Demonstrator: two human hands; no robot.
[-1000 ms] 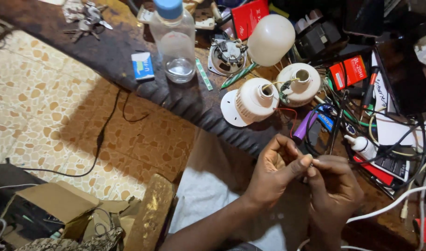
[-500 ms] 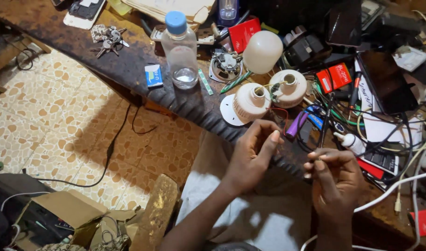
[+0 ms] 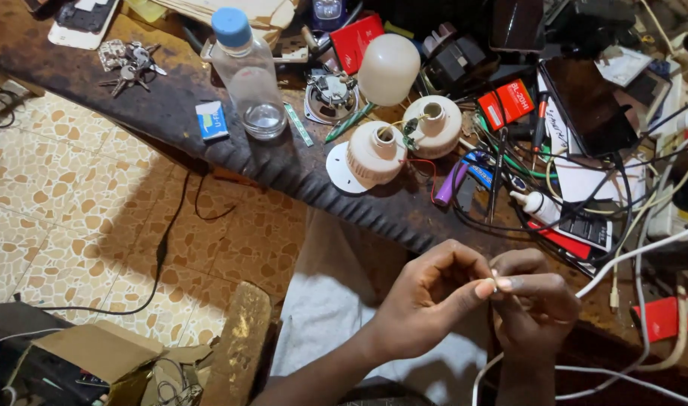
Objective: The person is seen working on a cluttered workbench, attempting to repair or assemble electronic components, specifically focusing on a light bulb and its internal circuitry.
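White-wire scrap (too small to identify) pinched between left hand [image 3: 426, 301] and right hand [image 3: 535, 301], both grips closed again, rejoined beside cluttered table [image 3: 314, 173]

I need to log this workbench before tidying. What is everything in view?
plastic bottle: one, clear with blue cap, bench left
bulb dome: one, white, bench middle
bulb bases: two, cream, below the dome
keys: one bunch, silver, bench far left
small box: one, blue and white, beside the bottle
phone: one, black, bench right
cables: many, mixed colours, bench right
cardboard box: one, brown, floor
left hand: pinching something tiny
right hand: fingertips meeting the left
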